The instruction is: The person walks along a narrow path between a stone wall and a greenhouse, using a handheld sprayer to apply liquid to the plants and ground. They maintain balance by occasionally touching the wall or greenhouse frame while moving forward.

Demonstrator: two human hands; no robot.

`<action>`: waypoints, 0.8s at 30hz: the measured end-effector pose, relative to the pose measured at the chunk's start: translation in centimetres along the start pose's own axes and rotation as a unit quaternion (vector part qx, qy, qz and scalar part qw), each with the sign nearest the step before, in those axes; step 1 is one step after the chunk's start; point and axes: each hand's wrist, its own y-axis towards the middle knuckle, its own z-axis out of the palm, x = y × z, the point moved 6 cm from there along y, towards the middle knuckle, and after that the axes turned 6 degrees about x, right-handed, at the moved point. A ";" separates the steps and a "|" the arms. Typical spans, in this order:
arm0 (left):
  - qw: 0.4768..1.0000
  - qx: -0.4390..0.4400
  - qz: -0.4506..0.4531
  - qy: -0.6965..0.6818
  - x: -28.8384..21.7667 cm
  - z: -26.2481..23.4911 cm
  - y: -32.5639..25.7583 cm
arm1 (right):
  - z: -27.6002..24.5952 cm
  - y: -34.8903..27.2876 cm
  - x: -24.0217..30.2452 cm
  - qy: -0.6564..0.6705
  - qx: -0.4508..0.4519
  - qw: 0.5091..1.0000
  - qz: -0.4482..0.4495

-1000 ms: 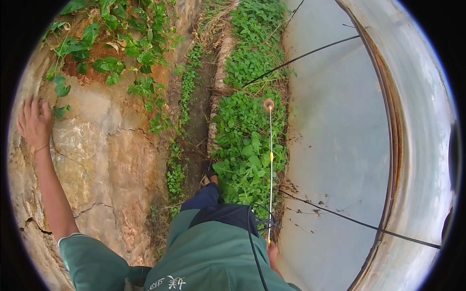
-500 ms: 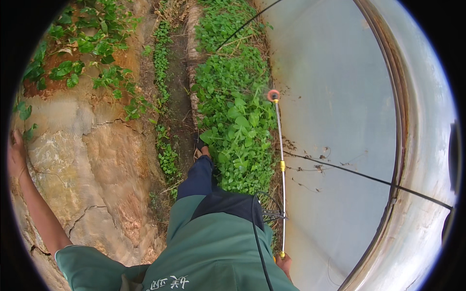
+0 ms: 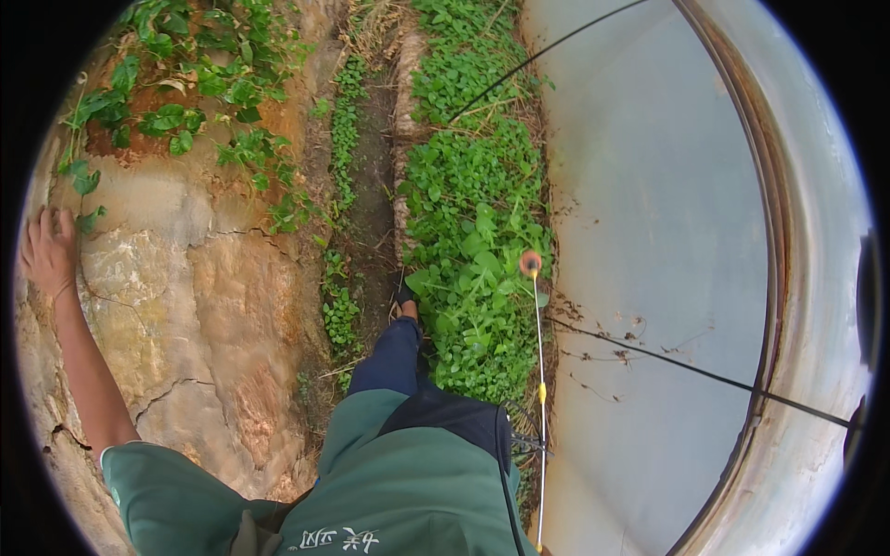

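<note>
My left hand (image 3: 51, 250) rests against the cracked earthen wall, fingers stretched out and slightly apart, beside trailing vine leaves. At the lower edge only a sliver of my right hand (image 3: 546, 551) shows, at the base of a spray wand (image 3: 541, 343). The wand is long, thin and white with yellow fittings, and ends in a round orange-pink nozzle head (image 3: 530, 263). That head hangs over the right margin of a strip of low green plants (image 3: 477, 250). My right fingers are mostly out of the picture.
Pale plastic sheeting (image 3: 658, 232) rises on the right, with a curved rusty rim. A black cord (image 3: 695, 366) crosses it, and another cord (image 3: 547, 60) spans the plants farther ahead. A narrow dirt path (image 3: 375, 185) runs between wall and plants; my foot (image 3: 406, 298) stands there.
The nozzle head has come nearer to me, and my right hand has sunk almost out of view. My left hand has moved up and further into view on the wall.
</note>
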 end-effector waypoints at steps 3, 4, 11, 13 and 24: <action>1.000 -0.003 -0.017 0.025 -1.0 -3.5 -0.5 | 1.9 10.6 8.7 0.014 0.023 0.999 -0.026; 0.999 -0.013 -0.009 0.032 -1.5 -4.6 -0.5 | 2.0 13.7 12.9 -0.029 -0.008 0.997 -0.076; 0.999 -0.007 -0.033 0.005 -2.4 -6.7 -0.6 | 3.4 26.2 40.7 0.088 -0.011 0.962 -0.259; 0.999 -0.015 -0.032 -0.008 -2.3 -6.5 -0.8 | 3.5 27.4 46.8 0.118 0.020 0.944 -0.308; 0.996 -0.059 -0.038 -0.049 -2.3 -6.6 -1.2 | 3.0 23.6 68.2 0.191 0.373 0.882 -0.217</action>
